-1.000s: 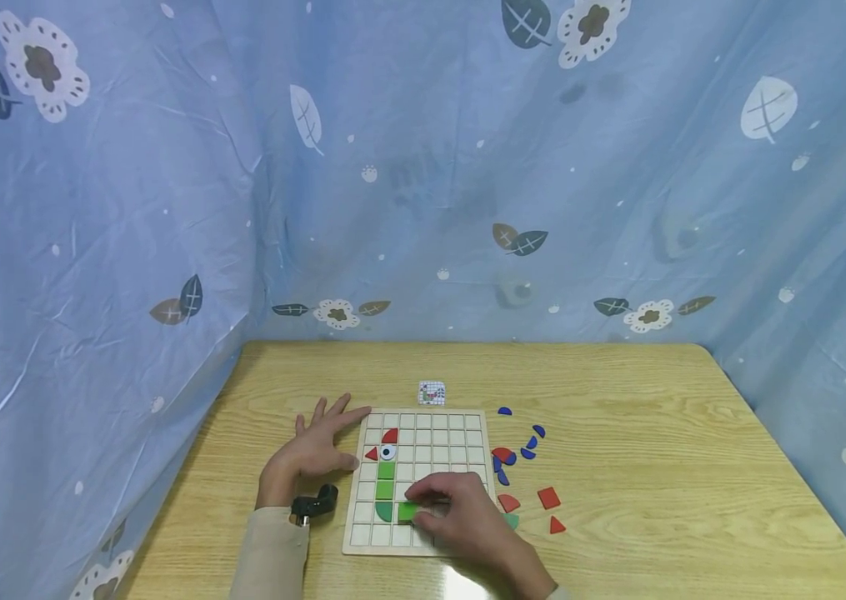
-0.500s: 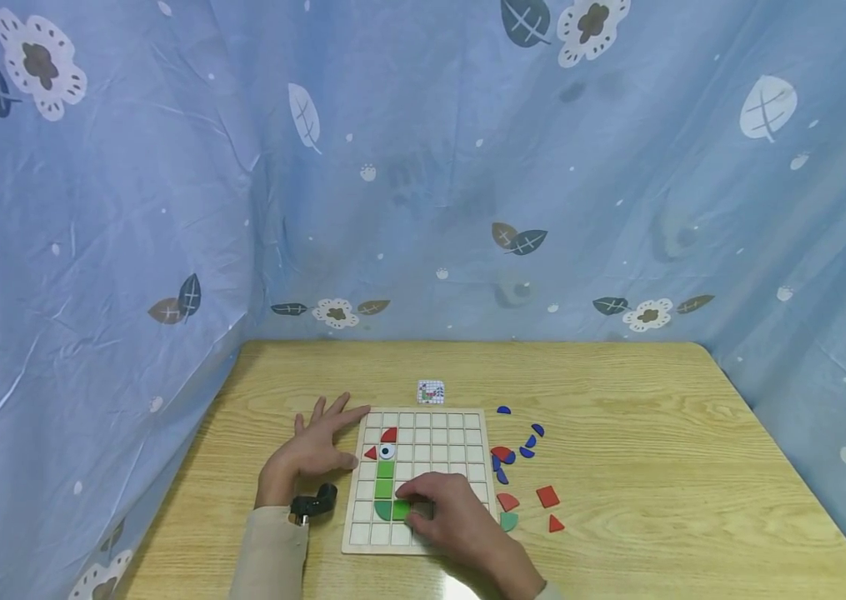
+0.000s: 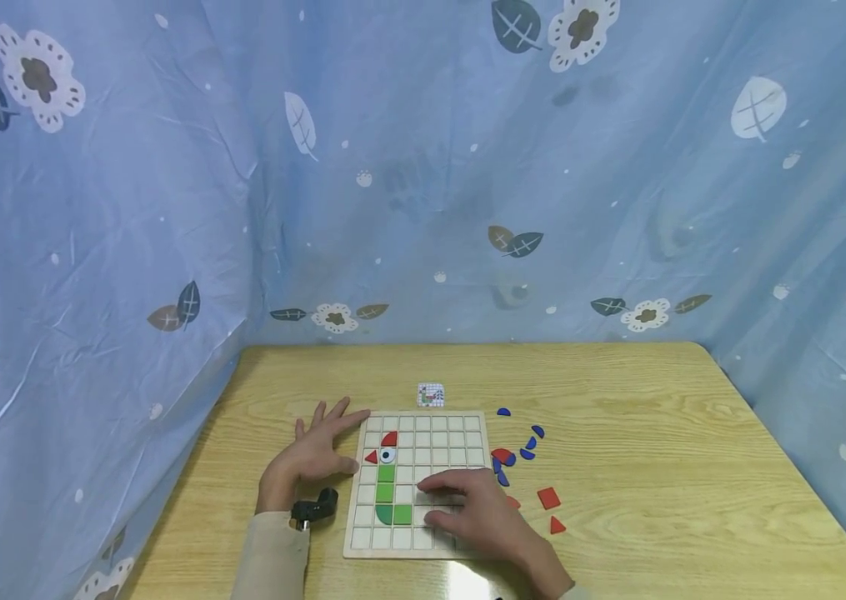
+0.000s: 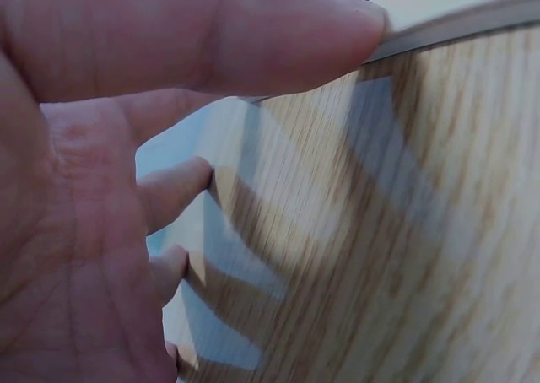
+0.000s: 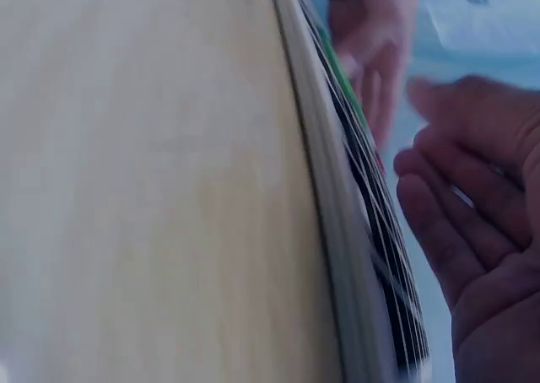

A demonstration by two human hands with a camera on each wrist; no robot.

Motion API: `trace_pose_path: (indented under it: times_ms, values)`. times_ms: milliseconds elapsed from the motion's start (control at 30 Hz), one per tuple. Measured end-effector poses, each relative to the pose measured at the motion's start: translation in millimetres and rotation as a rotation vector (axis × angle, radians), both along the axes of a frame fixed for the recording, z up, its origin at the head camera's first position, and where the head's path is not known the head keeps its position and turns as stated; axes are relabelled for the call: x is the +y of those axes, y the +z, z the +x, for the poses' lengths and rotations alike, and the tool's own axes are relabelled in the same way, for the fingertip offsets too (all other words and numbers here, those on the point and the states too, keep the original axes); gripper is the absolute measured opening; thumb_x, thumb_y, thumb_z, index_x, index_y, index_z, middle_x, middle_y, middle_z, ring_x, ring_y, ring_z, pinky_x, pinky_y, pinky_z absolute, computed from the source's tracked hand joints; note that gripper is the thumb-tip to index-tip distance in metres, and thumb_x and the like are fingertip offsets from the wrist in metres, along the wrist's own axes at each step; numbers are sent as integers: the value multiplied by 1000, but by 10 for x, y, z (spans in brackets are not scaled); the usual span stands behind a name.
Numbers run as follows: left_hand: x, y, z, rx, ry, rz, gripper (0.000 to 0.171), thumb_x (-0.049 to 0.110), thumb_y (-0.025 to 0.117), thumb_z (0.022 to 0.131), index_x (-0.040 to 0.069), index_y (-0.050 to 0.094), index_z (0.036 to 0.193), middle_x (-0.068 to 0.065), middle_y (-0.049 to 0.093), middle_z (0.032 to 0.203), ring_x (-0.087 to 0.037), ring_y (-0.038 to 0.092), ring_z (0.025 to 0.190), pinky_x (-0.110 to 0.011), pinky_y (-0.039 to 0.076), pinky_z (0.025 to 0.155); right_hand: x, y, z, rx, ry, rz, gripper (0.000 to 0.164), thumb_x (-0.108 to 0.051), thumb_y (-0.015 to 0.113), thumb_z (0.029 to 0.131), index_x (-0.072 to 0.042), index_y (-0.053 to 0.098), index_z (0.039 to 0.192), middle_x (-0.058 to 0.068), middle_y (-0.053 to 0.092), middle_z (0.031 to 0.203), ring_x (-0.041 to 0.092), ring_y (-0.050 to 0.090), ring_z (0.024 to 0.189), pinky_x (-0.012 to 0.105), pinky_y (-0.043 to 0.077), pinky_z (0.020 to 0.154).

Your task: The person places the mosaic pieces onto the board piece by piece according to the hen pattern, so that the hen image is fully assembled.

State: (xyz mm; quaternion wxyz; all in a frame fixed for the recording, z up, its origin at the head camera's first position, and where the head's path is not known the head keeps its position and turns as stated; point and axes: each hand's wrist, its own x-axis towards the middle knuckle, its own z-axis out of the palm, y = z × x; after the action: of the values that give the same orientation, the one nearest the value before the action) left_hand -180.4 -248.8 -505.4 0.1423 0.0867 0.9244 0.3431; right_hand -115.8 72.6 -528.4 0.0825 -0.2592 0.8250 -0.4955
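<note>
A pale grid board lies on the table. My left hand rests at its left edge with fingers spread; in the left wrist view the thumb touches the board's rim. My right hand is above the lower right of the board, thumb and forefinger apart, holding nothing. On the board sit a red quarter-round piece, a red triangle, a round eye piece, two stacked green squares, a green quarter-round piece and another green square beside it.
A small picture card lies behind the board. To the right are several blue half-round pieces, a red square and a red triangle. A patterned blue curtain surrounds the table.
My right hand has set the green square down beside the green quarter-round piece, let go of it and drawn back to the right. The left hand keeps its place.
</note>
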Motion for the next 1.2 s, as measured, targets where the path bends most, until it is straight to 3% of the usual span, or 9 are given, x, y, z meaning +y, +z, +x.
trace_pose_path:
  times_ms: [200,433,700,967,1200]
  values:
    - [-2,0,12,-2,-1,11,89,5,86,83,23,53,164,-19,16,184,-54,-11,168,-81,-17,124,408,44,4,-84,-99,-93,37,-23,91,91,-14,83,126,2,82,127,21,78,118,28,62,97]
    - [-7,-14,8,-2,-1,8,90,7,88,83,23,53,164,-19,16,184,-55,-11,167,-82,-17,124,879,46,83,-163,-123,-231,43,-14,88,93,1,77,131,22,76,135,28,77,122,31,63,102]
    - [4,4,18,0,2,16,90,7,89,82,23,54,164,-19,16,184,-55,-11,168,-82,-17,124,1296,37,259,-106,-263,-116,40,-17,89,92,-10,80,130,8,82,126,14,78,111,22,62,95]
    - [0,-3,-1,10,-14,10,89,8,88,84,21,53,164,-21,16,183,-57,-9,167,-84,-15,123,1472,7,355,-93,-247,-133,40,-14,88,93,-4,79,130,14,82,125,6,78,114,19,62,94]
    - [-9,-23,-12,14,-20,3,89,8,89,84,20,52,165,-22,16,183,-57,-9,167,-85,-15,122,1430,-22,338,-114,-165,-128,37,-15,88,93,-4,80,127,16,80,128,3,76,116,17,60,96]
